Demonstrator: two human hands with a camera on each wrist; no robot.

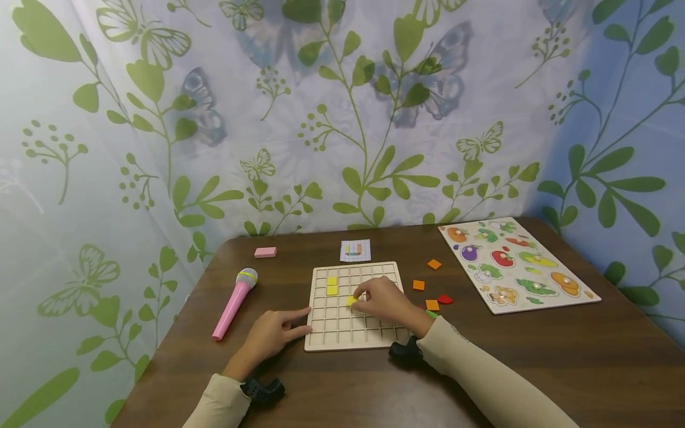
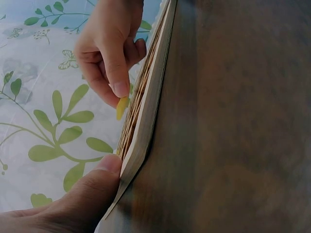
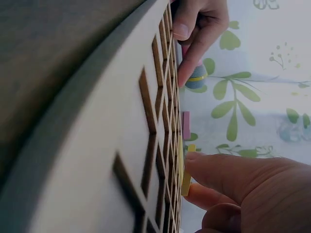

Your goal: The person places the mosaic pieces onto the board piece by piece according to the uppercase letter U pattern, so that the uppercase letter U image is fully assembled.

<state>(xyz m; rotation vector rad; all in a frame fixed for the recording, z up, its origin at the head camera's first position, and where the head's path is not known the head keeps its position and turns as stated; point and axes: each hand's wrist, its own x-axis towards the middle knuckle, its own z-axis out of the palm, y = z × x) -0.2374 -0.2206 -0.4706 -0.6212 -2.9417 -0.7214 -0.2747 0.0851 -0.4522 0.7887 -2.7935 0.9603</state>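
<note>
A wooden grid board (image 1: 330, 339) lies flat on the brown table. Above its middle, my right hand (image 1: 384, 298) pinches a yellow square tile (image 1: 350, 301) between thumb and finger. Seen from the right wrist, that tile (image 3: 188, 174) stands tilted close over the grid. Two more yellow tiles (image 1: 332, 285) sit one above the other in cells at the board's upper left. My left hand (image 1: 269, 334) touches the board's left edge with thumb and forefinger spread apart. In the left wrist view the left thumb (image 2: 97, 182) rests at the board's rim.
Orange square tiles (image 1: 418, 285), a red piece (image 1: 445, 299) and a green piece (image 1: 431, 314) lie right of the board. Behind it is a small pattern card (image 1: 366, 251). A pink block (image 1: 265, 252) and toy microphone (image 1: 232, 306) are left; a vegetable puzzle (image 1: 516, 279) lies far right.
</note>
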